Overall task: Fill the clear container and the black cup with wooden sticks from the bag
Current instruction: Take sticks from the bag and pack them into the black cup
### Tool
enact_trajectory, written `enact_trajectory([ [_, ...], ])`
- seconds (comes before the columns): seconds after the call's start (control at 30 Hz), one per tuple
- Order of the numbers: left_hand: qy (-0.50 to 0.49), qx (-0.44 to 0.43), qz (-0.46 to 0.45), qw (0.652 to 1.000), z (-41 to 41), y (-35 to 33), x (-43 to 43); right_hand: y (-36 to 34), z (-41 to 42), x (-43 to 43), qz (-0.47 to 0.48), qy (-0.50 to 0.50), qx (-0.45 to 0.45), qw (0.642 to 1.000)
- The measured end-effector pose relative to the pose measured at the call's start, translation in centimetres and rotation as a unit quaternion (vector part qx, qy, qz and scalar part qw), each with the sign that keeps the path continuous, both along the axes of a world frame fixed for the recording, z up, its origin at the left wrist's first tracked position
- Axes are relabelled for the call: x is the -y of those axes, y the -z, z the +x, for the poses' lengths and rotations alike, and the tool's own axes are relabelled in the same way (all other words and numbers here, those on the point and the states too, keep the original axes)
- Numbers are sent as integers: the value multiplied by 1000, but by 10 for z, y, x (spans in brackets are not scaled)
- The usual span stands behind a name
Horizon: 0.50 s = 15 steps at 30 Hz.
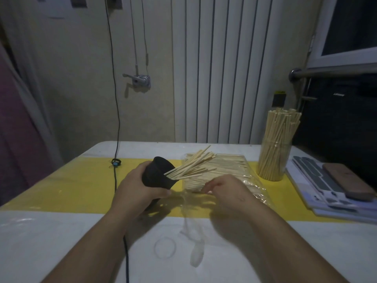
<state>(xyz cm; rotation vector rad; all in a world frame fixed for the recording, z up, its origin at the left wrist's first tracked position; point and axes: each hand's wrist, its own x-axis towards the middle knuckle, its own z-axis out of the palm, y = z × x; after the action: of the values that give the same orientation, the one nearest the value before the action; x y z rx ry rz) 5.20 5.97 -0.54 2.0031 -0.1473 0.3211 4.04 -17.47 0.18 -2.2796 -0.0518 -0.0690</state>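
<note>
The left hand (138, 186) wraps the cup (158, 174), fingers curled round its wall, tipping its mouth rightward so its sticks (191, 166) fan over the bag (228, 166). The right hand (226, 190), blurred, reaches palm-down onto the bag's near end — whether its fingers pinch anything cannot be told. The container (273, 158), packed upright, stands just beyond the bag's right edge, near a phone (346, 180) — the table (61, 231) opens widest at left.

No legible txt; faint white mark (338, 94) on dark object (336, 123), maybe a logo, unreadable.
</note>
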Motion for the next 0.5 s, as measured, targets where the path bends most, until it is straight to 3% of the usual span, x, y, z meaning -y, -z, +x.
enact_trajectory([
  [0.13,4,4,0,1000,-2,0,-1,28,10,-5,-146,-53,-15,988],
  [0.3,1,-3,0,1000,0,0,0,28,8,2,-357,26,31,933],
  [0.5,5,-3,-1,1000,0,0,1,29,13,7,-322,102,61,939],
])
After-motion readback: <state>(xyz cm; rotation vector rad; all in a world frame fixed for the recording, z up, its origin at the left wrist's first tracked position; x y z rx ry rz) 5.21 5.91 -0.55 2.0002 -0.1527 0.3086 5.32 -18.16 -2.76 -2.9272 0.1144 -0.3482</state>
